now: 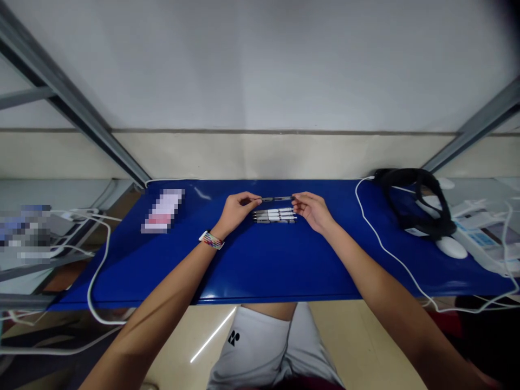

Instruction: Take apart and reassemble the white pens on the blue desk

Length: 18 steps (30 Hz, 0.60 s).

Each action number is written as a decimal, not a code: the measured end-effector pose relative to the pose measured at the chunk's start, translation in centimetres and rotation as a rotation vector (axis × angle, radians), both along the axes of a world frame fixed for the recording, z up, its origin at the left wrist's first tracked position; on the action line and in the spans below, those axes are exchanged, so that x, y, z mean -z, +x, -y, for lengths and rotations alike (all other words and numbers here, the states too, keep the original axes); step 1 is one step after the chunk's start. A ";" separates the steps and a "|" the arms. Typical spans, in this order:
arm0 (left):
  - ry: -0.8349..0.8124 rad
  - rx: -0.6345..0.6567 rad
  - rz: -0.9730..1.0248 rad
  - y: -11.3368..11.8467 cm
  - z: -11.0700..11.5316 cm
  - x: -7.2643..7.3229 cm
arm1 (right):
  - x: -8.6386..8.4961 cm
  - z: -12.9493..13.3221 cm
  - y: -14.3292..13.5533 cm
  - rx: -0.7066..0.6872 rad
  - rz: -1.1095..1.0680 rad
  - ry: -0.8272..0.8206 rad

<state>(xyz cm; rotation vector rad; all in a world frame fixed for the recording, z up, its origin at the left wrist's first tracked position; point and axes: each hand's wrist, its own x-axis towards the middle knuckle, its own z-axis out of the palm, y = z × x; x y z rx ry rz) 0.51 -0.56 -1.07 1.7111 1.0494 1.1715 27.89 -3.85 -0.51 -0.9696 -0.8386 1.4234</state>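
A dark pen lies level between my two hands, just beyond a row of pens. My left hand pinches its left end between thumb and fingertips. At its right end, my right hand closes thumb and fingers on the pen. Several white and dark pens lie side by side on the blue tabletop, a little nearer to me. The curled lower fingers of my right hand are close to the right ends of that row; whether they touch it I cannot tell.
A blurred-out phone-like object lies at the left of the tabletop. On the right sit a black headset with a strap and a white rounded controller. A white cable runs along the right side. Metal posts frame the table.
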 end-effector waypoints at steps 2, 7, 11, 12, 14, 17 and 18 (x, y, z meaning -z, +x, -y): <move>-0.004 0.013 0.007 -0.1 -0.1 0.1 | -0.1 0.1 0.0 -0.001 -0.018 -0.010; 0.034 0.029 -0.033 -0.3 0.0 -0.2 | -0.4 0.1 0.1 -0.002 -0.011 -0.006; 0.063 0.018 -0.078 -0.2 0.2 -0.7 | -0.3 0.2 -0.1 -0.017 -0.003 0.014; 0.066 0.015 -0.076 -0.2 0.3 -0.8 | -0.2 0.2 -0.1 -0.018 -0.004 0.021; 0.068 0.019 -0.061 -0.2 0.3 -0.8 | -0.2 0.3 -0.2 -0.015 -0.006 0.031; 0.094 0.033 -0.043 0.0 0.2 -0.6 | -0.2 0.3 -0.3 0.000 -0.020 0.030; 0.102 0.035 -0.035 0.0 0.2 -0.5 | -0.2 0.3 -0.3 0.004 -0.025 0.025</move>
